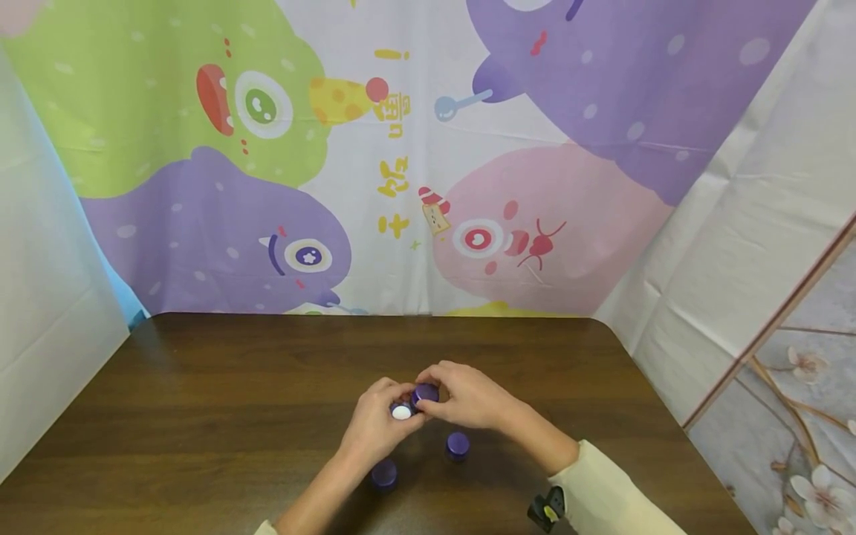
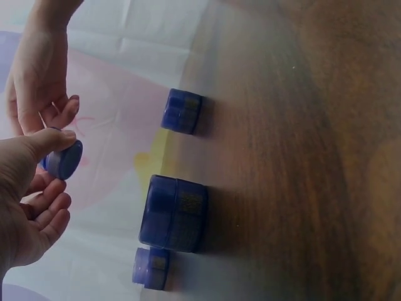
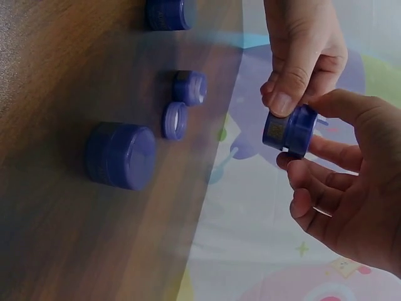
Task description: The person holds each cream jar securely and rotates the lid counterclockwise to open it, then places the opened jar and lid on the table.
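A small purple jar (image 3: 276, 128) is held up between both hands above the table. My left hand (image 1: 376, 422) pinches its labelled body between thumb and fingers. On the lid side (image 3: 303, 130), my right hand (image 1: 471, 397) grips with thumb and fingertips; whether the lid is loose I cannot tell. An uncapped jar with a white inside (image 1: 401, 411) shows beside the left fingers in the head view. It stands on the table in the right wrist view, with a loose purple lid (image 3: 175, 121) against it.
Two more capped purple jars stand on the brown wooden table (image 1: 200, 416): one (image 1: 458, 446) below the right hand, another (image 1: 384, 474) beside the left forearm. A cartoon-printed curtain (image 1: 414, 282) hangs behind the table. A small black device (image 1: 546, 510) sits at the right sleeve.
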The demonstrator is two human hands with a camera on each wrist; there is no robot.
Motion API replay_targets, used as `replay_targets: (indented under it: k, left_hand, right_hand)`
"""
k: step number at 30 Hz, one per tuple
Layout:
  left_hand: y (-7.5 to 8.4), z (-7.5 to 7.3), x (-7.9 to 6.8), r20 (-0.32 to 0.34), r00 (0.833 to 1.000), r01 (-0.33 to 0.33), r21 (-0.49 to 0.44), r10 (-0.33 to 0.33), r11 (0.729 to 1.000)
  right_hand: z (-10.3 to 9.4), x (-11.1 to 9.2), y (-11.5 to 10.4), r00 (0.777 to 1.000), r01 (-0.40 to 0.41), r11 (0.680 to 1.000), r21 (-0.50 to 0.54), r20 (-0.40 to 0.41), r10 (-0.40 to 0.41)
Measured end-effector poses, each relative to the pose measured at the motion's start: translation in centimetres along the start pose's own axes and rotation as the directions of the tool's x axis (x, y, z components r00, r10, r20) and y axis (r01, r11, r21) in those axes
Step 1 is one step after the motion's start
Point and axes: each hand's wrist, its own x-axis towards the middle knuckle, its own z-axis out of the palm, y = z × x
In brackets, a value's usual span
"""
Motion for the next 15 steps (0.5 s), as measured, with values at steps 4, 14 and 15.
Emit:
replay_targets:
  k: [4,14,15]
  left_hand:
    - [-0.05,0.13,-0.05,-0.003,1.0,0.001,0.002,-0.001,1.0]
    - [-0.08,0.04,-0.02,0.005,1.0,-0.001,-0.013,0.001,1.0]
    - [-0.08,0.02,-0.03,0.012,1.0,-0.002,-0.021,0.003,1.0]
  right_hand:
    - [0.04,0.01,0.06,1.0,0.021,1.0,0.001,0.011,-0.021]
    - [-0.08,-0.14,-0.21,1.0,-0.024,0.999,0.029,-0.002,0.024]
    - [-0.09,-0.15,-0.2,0.999,-0.037,0.999,0.033,-0.011,0.037]
